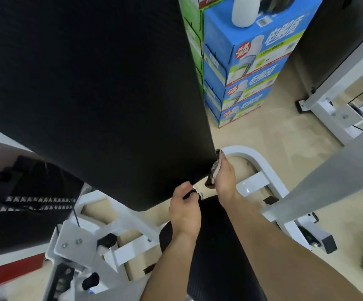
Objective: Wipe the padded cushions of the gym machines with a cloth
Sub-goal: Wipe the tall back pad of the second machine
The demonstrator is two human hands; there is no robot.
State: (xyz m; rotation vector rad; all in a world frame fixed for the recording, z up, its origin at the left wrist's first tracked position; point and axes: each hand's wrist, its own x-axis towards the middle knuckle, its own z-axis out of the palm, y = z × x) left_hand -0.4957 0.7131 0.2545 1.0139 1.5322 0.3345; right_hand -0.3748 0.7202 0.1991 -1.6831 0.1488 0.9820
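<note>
A large black padded back cushion (93, 94) fills the upper left of the head view, tilted toward me. My right hand (225, 177) presses a crumpled grey-brown cloth (214, 168) against the cushion's lower right edge. My left hand (184, 208) grips the cushion's bottom corner, fingers curled around a small black part there. Below both forearms lies the black padded seat cushion (215, 246), partly hidden by my arms.
The white machine frame (260, 168) curves around the seat. A black weight stack (24, 203) stands at the left. Stacked blue and green cartons (247, 68) rise behind the cushion. Another white frame (336, 109) stands at the right on the beige floor.
</note>
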